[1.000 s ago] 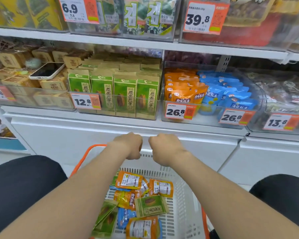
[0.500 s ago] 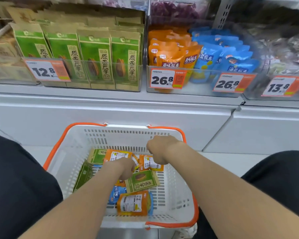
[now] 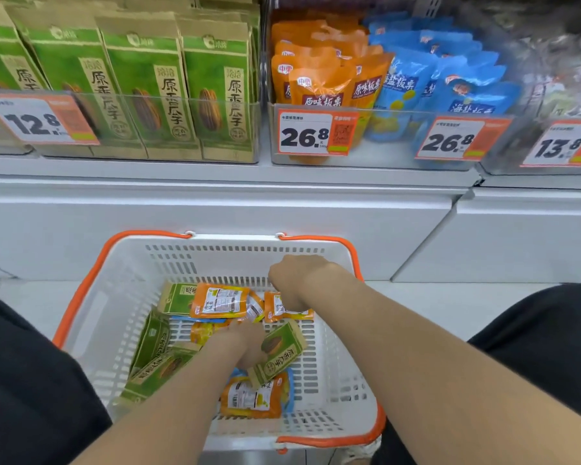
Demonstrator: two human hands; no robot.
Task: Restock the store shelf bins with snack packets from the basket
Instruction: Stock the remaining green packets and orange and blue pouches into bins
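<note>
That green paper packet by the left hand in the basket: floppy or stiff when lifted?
Probably fairly stiff: the green and brown paper packet keeps a flat, boxy shape, like those standing upright in the clear shelf bin. Likely light, since the left hand grips one edge only. Its matte paper seems less slippery than the glossy orange pouches.
</note>
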